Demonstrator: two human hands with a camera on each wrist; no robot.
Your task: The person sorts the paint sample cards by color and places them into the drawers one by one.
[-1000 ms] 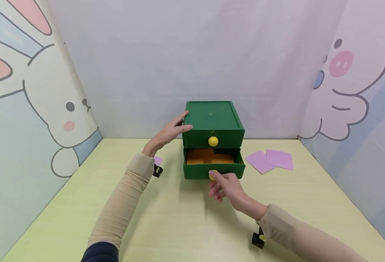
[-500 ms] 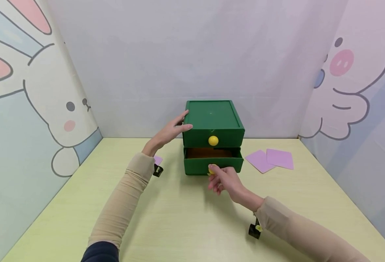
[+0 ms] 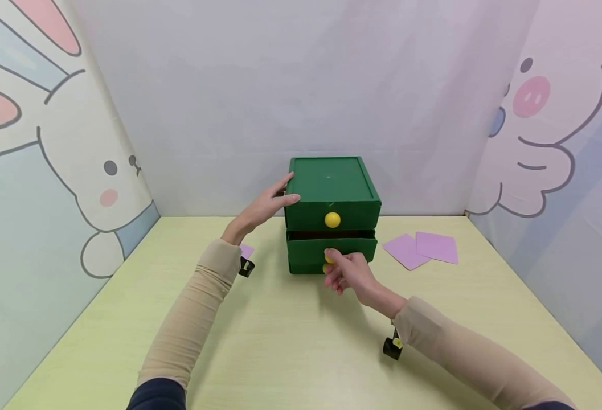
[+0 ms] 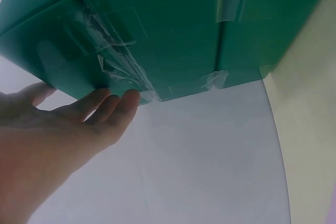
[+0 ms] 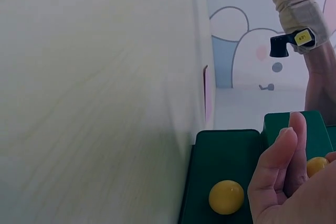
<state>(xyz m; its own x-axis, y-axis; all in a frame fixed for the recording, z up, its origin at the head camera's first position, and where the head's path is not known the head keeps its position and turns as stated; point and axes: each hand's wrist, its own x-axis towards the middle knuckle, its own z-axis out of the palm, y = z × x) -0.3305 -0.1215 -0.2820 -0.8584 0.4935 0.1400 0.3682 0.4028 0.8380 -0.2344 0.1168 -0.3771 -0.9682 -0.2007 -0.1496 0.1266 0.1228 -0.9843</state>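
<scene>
A green drawer cabinet (image 3: 328,179) with round yellow knobs stands on the table. Its middle drawer (image 3: 306,249) juts out slightly, with only a narrow dark gap above its front. My right hand (image 3: 354,274) pinches that drawer's yellow knob (image 5: 316,166) between thumb and finger. Below it, another yellow knob (image 5: 226,197) sits on the bottom drawer, mostly behind the hand in the head view. With fingers extended, my left hand (image 3: 266,206) rests against the cabinet's upper left side, its thumb near the top front edge. Clear tape (image 4: 113,51) runs over the cabinet's side.
Two overlapping purple paper squares (image 3: 407,251) lie to the right of the cabinet on the pale wooden table (image 3: 259,341). Another purple piece (image 3: 246,250) shows beside the left wrist. Walls with cartoon animals enclose the table at the sides, and a plain white one stands behind.
The middle drawer has slid inward with my right hand on its knob, hiding the orange contents seen earlier. The bottom knob has come partly into sight. My left hand stays in place.
</scene>
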